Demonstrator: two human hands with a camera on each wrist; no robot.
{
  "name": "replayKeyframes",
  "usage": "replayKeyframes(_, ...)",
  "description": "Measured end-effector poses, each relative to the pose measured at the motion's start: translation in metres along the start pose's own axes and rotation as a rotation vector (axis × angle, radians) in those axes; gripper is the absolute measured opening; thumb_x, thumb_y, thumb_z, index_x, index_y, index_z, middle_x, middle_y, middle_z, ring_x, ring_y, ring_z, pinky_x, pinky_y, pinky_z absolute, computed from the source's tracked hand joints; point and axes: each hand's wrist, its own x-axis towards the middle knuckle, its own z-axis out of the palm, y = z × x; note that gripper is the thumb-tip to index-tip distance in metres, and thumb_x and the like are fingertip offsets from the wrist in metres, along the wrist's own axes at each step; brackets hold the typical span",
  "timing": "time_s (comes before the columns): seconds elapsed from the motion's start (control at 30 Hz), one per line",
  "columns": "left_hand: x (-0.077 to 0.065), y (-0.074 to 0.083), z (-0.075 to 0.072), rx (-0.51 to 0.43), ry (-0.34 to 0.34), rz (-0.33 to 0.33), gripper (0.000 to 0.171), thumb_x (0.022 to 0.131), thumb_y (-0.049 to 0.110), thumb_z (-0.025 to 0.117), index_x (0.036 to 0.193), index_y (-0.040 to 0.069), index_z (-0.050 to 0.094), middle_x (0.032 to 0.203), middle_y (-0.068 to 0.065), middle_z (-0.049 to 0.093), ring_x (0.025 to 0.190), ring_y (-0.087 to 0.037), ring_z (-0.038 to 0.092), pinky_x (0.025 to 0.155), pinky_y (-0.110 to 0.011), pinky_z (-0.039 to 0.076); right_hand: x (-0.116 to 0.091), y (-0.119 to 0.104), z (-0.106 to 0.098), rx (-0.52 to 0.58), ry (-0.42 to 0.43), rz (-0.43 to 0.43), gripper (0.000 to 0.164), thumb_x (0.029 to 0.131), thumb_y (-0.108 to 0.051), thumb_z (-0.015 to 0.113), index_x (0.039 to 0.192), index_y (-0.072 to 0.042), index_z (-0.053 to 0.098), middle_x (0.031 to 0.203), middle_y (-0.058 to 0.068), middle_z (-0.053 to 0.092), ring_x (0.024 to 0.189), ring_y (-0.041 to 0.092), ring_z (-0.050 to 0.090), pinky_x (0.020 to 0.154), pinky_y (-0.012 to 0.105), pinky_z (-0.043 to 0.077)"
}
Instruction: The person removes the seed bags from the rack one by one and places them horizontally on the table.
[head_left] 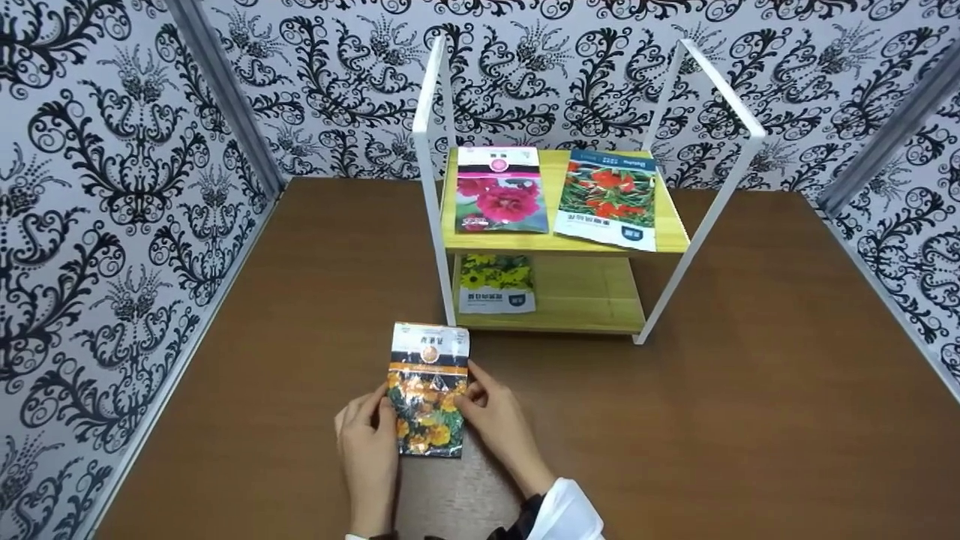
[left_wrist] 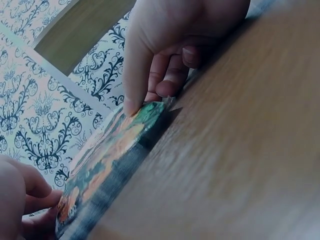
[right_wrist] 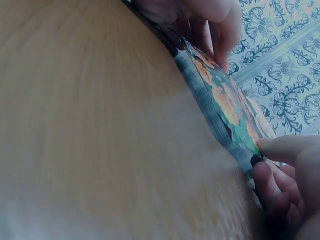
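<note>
Both hands pinch a glossy seed packet (head_left: 429,390) with orange marigold flowers, low over the brown table in front of the shelf. My left hand (head_left: 367,442) holds its left edge, and my right hand (head_left: 501,416) grips the right edge with the thumb on the printed face. In the left wrist view, the packet (left_wrist: 107,145) slants just above the wood, the right hand (left_wrist: 170,40) at its upper end. The right wrist view shows the right thumb (right_wrist: 285,149) on the packet's face, with fingers beneath.
A two-tier shelf (head_left: 570,328) with white metal frames stands behind the hands. A pink-flower packet (head_left: 501,191) and a red-flower packet (head_left: 607,199) lie on its upper board. A yellow-flower packet (head_left: 496,283) lies below at left. Patterned walls (head_left: 135,187) enclose the table (head_left: 750,420).
</note>
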Motion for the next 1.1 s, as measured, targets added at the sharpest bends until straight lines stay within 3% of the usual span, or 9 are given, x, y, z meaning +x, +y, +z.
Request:
replayKeyframes(0.27,0.0007,-0.0007,0.0043,0.077,0.016,0.068,0.023,0.080,0.008,0.062,0.102,0.000,0.067,0.095,-0.011,0.058,0.099,-0.026,0.041,0.080,-0.039,0.034,-0.0022,0.0010,0.0028,-0.129,0.062,-0.028,0.059,0.076,-0.036,0.067,0.128,-0.012,0.051,0.077,-0.017,0.054,0.059,0.000,0.047,0.050,0.020,0.037)
replayKeyframes(0.53,0.0005,-0.0020,0.0064,0.119,0.038,0.151,0.018,0.075,0.008,0.068,0.092,0.002,0.070,0.090,-0.010,0.058,0.096,-0.029,0.042,0.083,-0.038,0.029,-0.0018,0.0014,0.0079,-0.226,0.113,-0.083,0.052,0.071,-0.029,0.072,0.119,-0.012,0.059,0.075,-0.017,0.052,0.060,0.001,0.045,0.053,0.021,0.036)
replayKeyframes(0.97,0.0030,0.0009,0.0035,0.109,0.017,0.082,0.023,0.075,0.008,0.068,0.098,0.004,0.069,0.095,-0.011,0.058,0.101,-0.028,0.041,0.085,-0.039,0.030,0.0007,-0.0063,0.0095,-0.218,0.108,-0.083,0.058,0.068,-0.029,0.074,0.122,-0.014,0.056,0.074,-0.014,0.053,0.056,0.002,0.042,0.049,0.021,0.033)
replayKeyframes(1.1,0.0033,0.0010,0.0021,0.107,-0.003,0.061,0.024,0.076,0.009,0.067,0.100,0.006,0.067,0.099,-0.011,0.056,0.103,-0.028,0.039,0.085,-0.040,0.031,0.0014,-0.0050,0.0087,-0.190,0.138,-0.052,0.054,0.073,-0.033,0.070,0.122,-0.017,0.056,0.075,-0.016,0.055,0.056,0.002,0.044,0.050,0.022,0.034)
